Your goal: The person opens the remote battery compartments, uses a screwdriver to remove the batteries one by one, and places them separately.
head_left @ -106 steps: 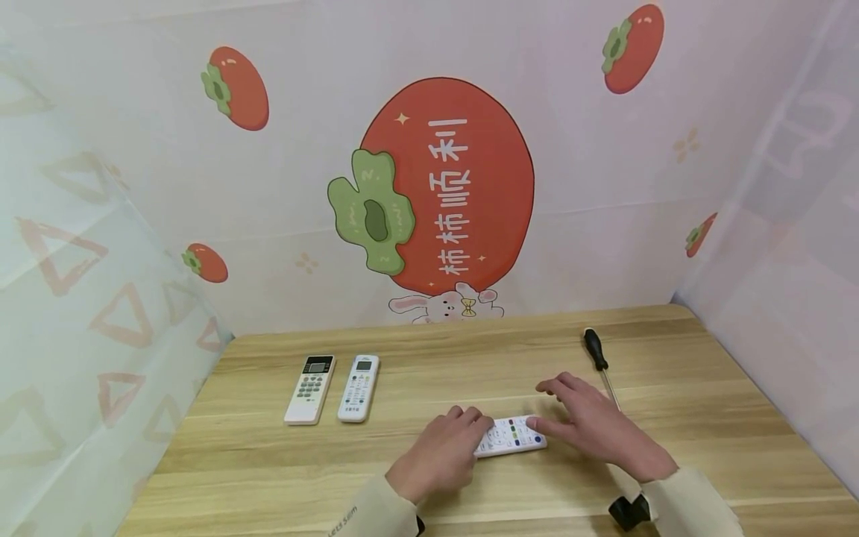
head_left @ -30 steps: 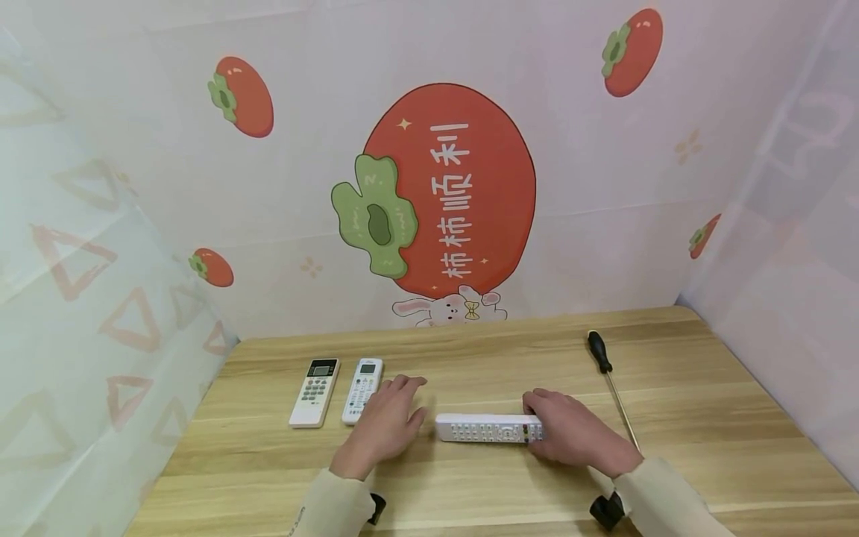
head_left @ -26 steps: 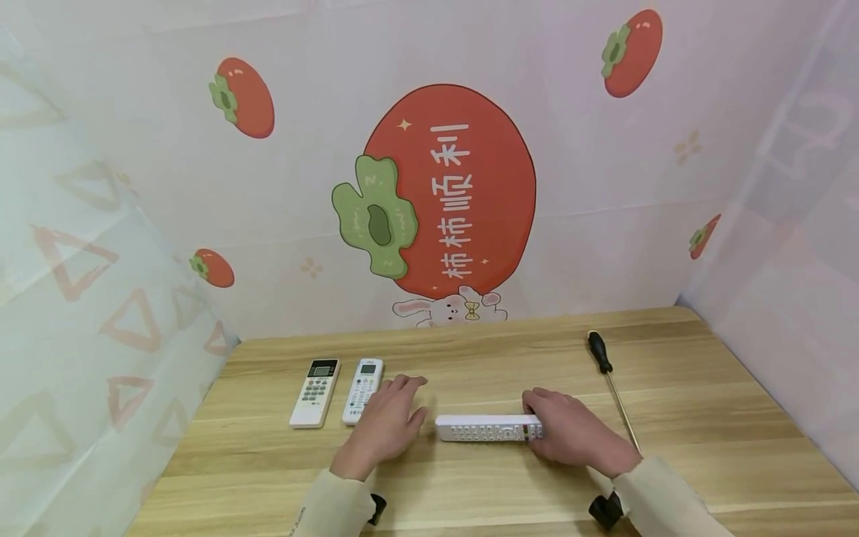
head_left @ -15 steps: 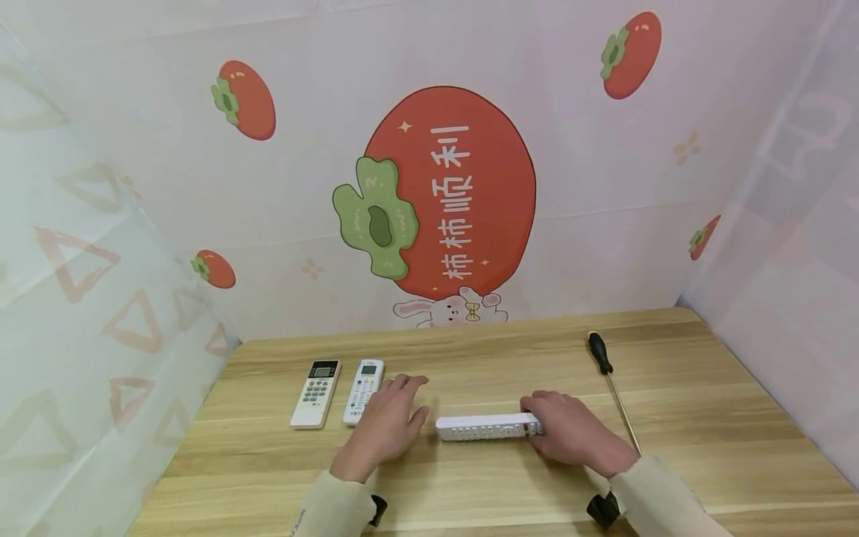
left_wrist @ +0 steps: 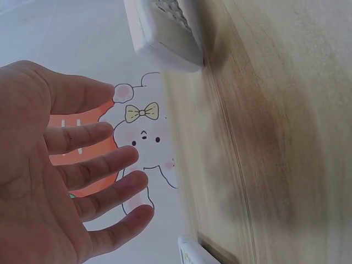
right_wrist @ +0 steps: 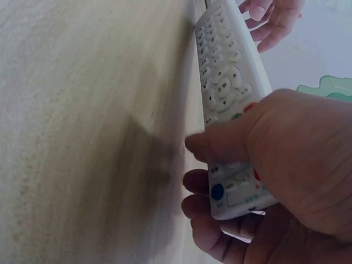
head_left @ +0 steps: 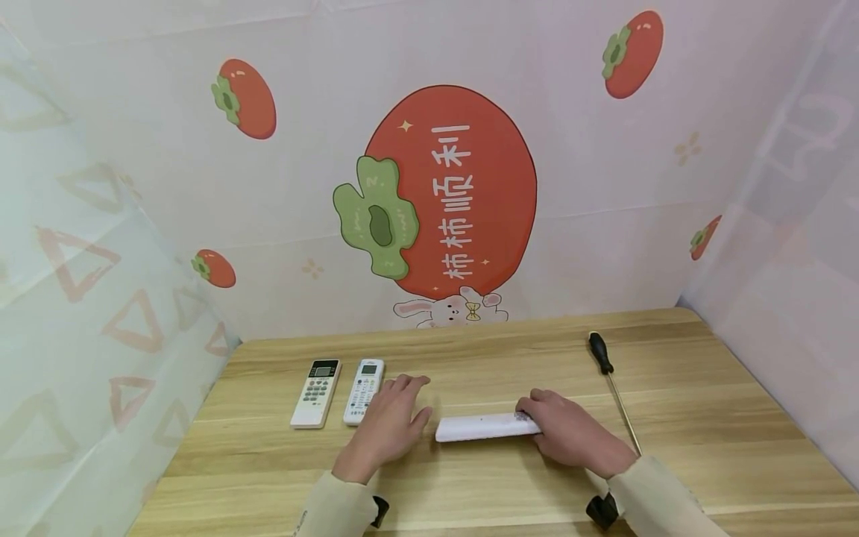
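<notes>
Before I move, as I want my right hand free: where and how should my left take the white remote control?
Probably by the free end of the white remote control, coming from your left and pinching across its narrow width: that end points toward your open left hand, while your right hand grips the blue-button end.

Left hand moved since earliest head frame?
Yes: the left hand shifted left; in the head view it now overlaps the middle remote, formerly clear of it.

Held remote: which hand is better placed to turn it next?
Likely the right hand: its fingers grip one end of the held remote; the left hand, near its free end, holds nothing.
</notes>
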The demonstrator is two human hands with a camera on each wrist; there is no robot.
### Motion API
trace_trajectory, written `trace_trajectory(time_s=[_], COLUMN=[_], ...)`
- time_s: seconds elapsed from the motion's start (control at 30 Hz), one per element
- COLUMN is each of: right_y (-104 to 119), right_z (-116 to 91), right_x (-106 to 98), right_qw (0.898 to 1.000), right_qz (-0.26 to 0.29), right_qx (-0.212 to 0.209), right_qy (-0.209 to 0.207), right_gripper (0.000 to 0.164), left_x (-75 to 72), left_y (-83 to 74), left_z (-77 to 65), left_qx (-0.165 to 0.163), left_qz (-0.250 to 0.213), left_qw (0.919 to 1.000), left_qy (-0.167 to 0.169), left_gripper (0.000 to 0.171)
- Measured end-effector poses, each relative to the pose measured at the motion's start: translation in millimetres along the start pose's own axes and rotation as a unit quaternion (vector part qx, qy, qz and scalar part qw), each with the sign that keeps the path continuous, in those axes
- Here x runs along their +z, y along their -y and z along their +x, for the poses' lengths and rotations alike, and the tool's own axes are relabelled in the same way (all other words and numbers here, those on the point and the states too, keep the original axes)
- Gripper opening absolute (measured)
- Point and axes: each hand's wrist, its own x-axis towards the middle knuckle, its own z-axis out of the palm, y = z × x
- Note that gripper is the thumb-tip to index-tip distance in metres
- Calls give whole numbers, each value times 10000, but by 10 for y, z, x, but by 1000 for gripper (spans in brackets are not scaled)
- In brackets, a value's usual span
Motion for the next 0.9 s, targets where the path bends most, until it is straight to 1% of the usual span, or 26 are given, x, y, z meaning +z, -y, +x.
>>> trace_trajectory(time_s=[0.23, 0.4, 0.57, 0.77, 0.9], right_y=[-11, -24, -40, -53, -56], right_z=[9, 9, 1, -6, 1], right_x=[12, -17, -52, -62, -72], right_qw=[9998, 9988, 9976, 9953, 9946], right_qz=[127, 366, 581, 838, 842], right_qx=[82, 141, 101, 36, 42], right_qy=[159, 281, 360, 493, 602], right_gripper=[40, 46, 52, 48, 46], left_x=[11, 4, 14, 24, 31], left_y=[-14, -24, -29, -36, -36], left_z=[-5, -10, -11, -15, -15], left_qx=[14, 38, 67, 84, 94], left_qz=[12, 9, 26, 37, 17], left_qw=[10000, 10000, 10000, 10000, 10000], left_qy=[-12, -11, -13, 0, -8], left_gripper=[43, 43, 43, 43, 44])
